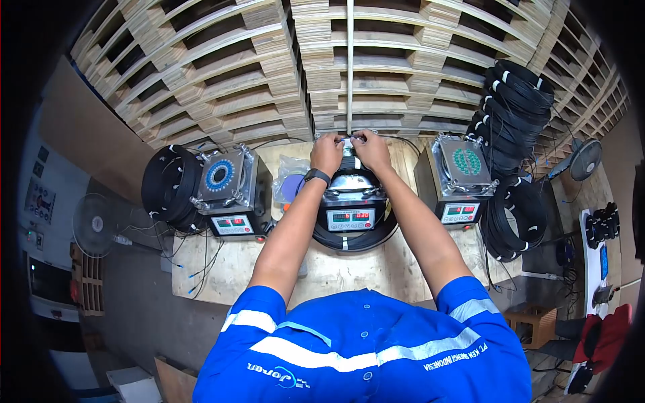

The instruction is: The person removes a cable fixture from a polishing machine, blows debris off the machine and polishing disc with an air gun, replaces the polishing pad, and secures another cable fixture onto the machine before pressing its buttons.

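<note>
Both arms reach forward over the middle polishing-type machine [351, 213], which has a red digital display on its front. At its far side my left hand [327, 154] and my right hand [371, 152] are close together, fingers bent and pinched. Between the fingertips is a small pale item [348, 144], too small to make out. Just below the hands, strands of black cable [348, 163] run over the machine's top. A coil of black cable [346, 243] rings the machine's base. My left wrist wears a dark watch [316, 176].
Similar machines stand left [228, 191] with a blue-ringed plate and right [457, 178] with green pieces. Black cable coils [168, 185] lie at the left; more coils [514, 121] are stacked at the right. Wooden pallets [383, 67] rise behind the wooden table [363, 272].
</note>
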`<state>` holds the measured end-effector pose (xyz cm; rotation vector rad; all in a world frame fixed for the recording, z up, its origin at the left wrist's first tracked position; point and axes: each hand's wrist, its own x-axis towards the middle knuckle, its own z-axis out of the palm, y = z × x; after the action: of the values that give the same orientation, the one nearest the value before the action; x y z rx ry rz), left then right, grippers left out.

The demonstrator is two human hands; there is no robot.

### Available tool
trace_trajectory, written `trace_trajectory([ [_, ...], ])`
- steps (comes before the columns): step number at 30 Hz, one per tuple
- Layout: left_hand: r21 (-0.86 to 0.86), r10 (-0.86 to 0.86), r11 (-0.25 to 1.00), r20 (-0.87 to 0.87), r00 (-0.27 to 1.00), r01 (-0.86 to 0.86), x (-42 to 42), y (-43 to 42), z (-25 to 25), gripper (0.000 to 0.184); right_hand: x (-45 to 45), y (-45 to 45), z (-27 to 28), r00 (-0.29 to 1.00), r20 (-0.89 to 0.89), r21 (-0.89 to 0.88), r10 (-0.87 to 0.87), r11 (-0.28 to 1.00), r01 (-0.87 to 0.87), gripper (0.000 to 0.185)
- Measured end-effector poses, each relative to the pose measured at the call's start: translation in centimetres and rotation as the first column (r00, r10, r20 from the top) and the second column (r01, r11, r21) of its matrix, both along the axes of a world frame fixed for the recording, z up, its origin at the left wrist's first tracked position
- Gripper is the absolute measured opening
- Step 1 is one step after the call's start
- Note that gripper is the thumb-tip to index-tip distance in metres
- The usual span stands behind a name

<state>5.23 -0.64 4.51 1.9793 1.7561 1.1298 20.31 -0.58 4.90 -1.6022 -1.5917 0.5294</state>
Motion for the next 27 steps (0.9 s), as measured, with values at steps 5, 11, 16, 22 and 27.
trace_trajectory([
  [5, -0.025, 0.013, 1.000, 0.174, 0.985, -0.009, -0.7, 0.6, -1.4, 0.019, 0.0, 0.3, -0.9, 0.996, -0.086, 0.100, 0.003, 0.995, 0.006, 0.023],
  [11, 0.222, -0.281, 0.942, 0.108, 0.954, 0.253, -0.8, 0.2, -1.1, 0.016, 0.3, 0.1, -1.1, 0.974, -0.206, 0.340, 0.089, 0.940, -0.014, 0.017],
  [16, 0.169, -0.336, 0.941, 0.347, 0.876, 0.294, -0.4, -0.1, -0.8, 0.019, 0.4, -0.6, -0.8, 0.979, -0.076, 0.457, 0.189, 0.879, -0.135, 0.019],
  [22, 0.155, -0.327, 0.945, 0.463, 0.824, 0.288, -0.9, 0.1, -1.4, 0.037, 0.8, -1.6, -0.3, 0.926, 0.001, 0.376, 0.376, 0.858, -0.349, 0.025],
  [27, -0.026, -0.282, 0.957, 0.128, 0.951, 0.288, -5.8, -1.3, -0.9, 0.041, 0.9, -1.8, -0.7, 0.901, 0.064, 0.399, 0.428, 0.817, -0.417, 0.023],
])
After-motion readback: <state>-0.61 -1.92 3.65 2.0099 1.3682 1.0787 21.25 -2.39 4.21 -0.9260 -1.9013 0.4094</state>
